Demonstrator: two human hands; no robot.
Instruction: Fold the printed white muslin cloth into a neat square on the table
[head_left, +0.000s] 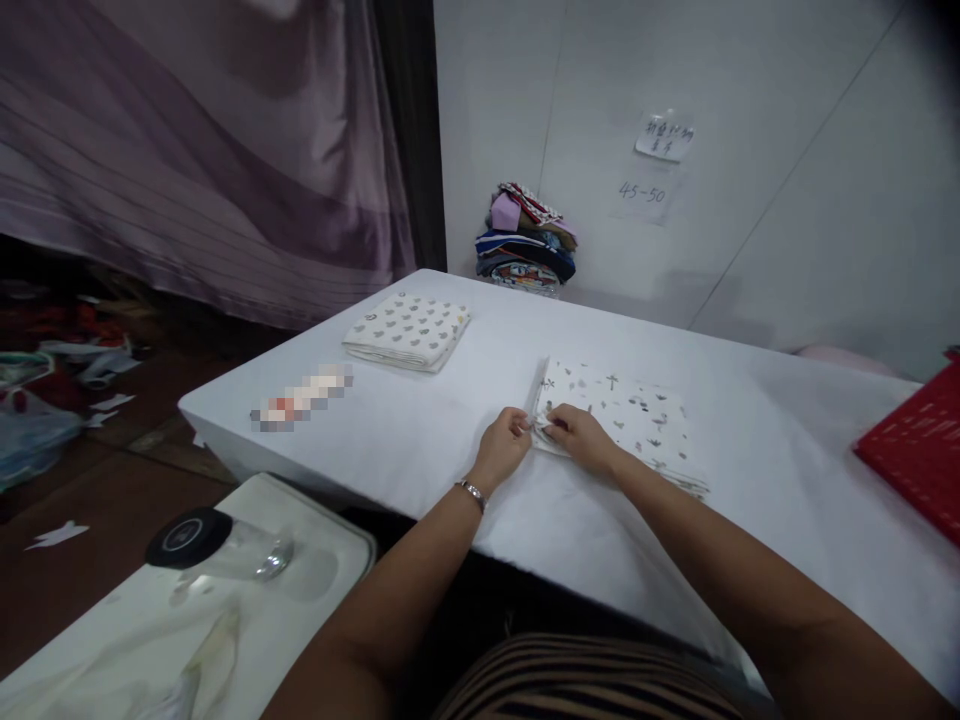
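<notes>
A folded white cloth with small printed figures (622,405) lies on the white-covered table (420,440) in front of me. At its near left corner my left hand (506,440) has its fingers curled together on the cloth's edge. My right hand (581,435) pinches the same corner from the right, its fingertips close to those of the left. A second folded cloth, white with grey heart-like prints (409,330), rests farther back on the left, apart from both hands.
A blurred-out item (300,398) lies on the table's left. A red object (919,445) is at the right edge. Stacked folded clothes (527,240) stand by the wall. A lower white surface (120,640) at front left holds a black-lidded clear bottle (217,545).
</notes>
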